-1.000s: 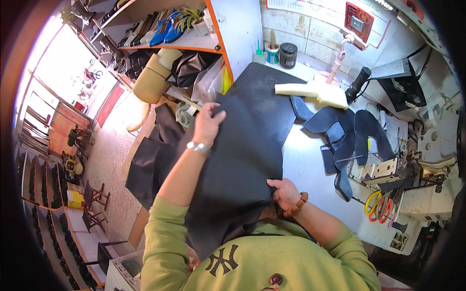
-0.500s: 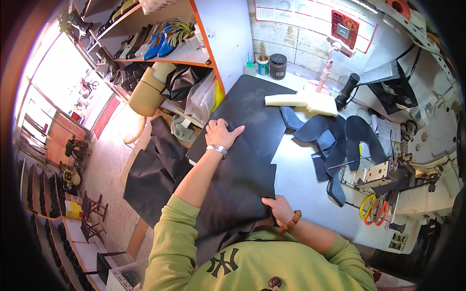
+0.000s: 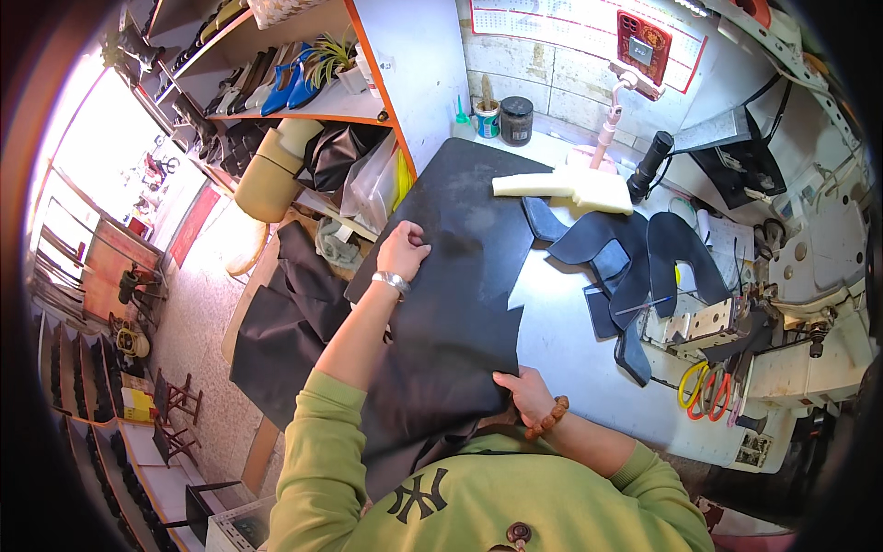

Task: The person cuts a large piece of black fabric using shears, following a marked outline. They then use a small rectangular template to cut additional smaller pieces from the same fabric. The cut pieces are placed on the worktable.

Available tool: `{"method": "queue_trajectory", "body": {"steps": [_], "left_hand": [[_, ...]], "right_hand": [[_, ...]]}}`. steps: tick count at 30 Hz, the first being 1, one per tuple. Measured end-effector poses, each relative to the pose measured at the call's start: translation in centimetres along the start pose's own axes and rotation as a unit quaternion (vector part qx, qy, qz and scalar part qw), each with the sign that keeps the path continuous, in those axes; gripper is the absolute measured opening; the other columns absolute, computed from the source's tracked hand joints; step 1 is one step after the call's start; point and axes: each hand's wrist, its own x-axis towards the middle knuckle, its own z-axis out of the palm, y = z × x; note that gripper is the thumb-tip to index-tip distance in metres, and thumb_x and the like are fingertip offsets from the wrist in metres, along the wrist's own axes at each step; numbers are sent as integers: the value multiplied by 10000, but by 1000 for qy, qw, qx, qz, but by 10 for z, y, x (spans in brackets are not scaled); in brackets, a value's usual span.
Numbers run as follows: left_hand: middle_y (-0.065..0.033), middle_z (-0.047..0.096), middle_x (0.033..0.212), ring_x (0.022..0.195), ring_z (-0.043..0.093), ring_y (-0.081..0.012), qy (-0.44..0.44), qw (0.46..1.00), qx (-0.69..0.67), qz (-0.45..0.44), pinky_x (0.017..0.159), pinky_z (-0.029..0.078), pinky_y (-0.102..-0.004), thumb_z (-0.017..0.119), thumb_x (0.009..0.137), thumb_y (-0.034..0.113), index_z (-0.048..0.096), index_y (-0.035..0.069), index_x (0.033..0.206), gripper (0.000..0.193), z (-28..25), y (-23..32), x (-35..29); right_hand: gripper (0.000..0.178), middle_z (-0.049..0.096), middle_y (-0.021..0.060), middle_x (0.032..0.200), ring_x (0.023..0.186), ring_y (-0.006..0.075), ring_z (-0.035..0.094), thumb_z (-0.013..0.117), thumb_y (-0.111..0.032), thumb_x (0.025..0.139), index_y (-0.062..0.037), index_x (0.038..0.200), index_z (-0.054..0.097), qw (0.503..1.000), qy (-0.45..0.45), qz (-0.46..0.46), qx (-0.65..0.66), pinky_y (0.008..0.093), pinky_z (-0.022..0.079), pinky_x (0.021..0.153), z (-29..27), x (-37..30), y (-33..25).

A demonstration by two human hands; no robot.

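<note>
A large black leather-like sheet [image 3: 441,331] lies over a dark cutting board [image 3: 487,179] and drapes toward my body. My left hand [image 3: 403,250], with a silver bracelet at its wrist, is closed at the sheet's far left part, fingers curled against it; the fingertips are partly hidden. On the right, my right hand [image 3: 529,394], wearing a brown bead bracelet, pinches the sheet's edge between thumb and fingers. More black material [image 3: 280,322] hangs in folds to the left. Several black cut pieces [image 3: 625,267] lie right of the board.
A cream foam piece [image 3: 561,189] rests across the board's right edge. Scissors [image 3: 706,391] with yellow and orange handles lie beside the sewing machine [image 3: 809,340]. A phone [image 3: 642,46] on a stand, a dark jar [image 3: 517,121] and a shoe shelf [image 3: 303,110] are farther back.
My left hand has gone from flat with spread fingers to closed and curled, shifting slightly left. The right hand keeps its pinch on the sheet. The whole view has shifted slightly.
</note>
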Motion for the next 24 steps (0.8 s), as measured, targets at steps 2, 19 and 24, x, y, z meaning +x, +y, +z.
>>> {"method": "queue_trajectory", "body": {"steps": [2, 19, 24], "left_hand": [[-82, 607, 939, 977, 590, -263, 86, 993, 79, 23, 833, 479, -365, 760, 724, 143, 632, 79, 931, 252, 5, 0, -11], [-79, 600, 836, 879, 588, -273, 56, 985, 160, -33, 743, 476, -389, 761, 713, 208, 604, 85, 781, 211, 5, 2, -43], [-93, 633, 742, 758, 617, -292, 62, 990, 116, -60, 676, 474, -403, 737, 722, 192, 599, 65, 759, 191, 2, -2, -40]], "right_hand": [[326, 635, 98, 1134, 1013, 186, 581, 594, -55, 887, 96, 1177, 588, 1000, 1, -13, 3, 314, 453, 920, 0, 1, 2], [635, 559, 135, 1279, 1154, 213, 540, 595, 8, 854, -50, 1441, 362, 870, 32, -333, -362, 314, 407, 1006, 4, 10, -20], [416, 642, 80, 1048, 947, 136, 586, 619, -118, 905, -7, 1296, 527, 946, -34, -225, -231, 261, 458, 885, -7, 25, -22]]}}
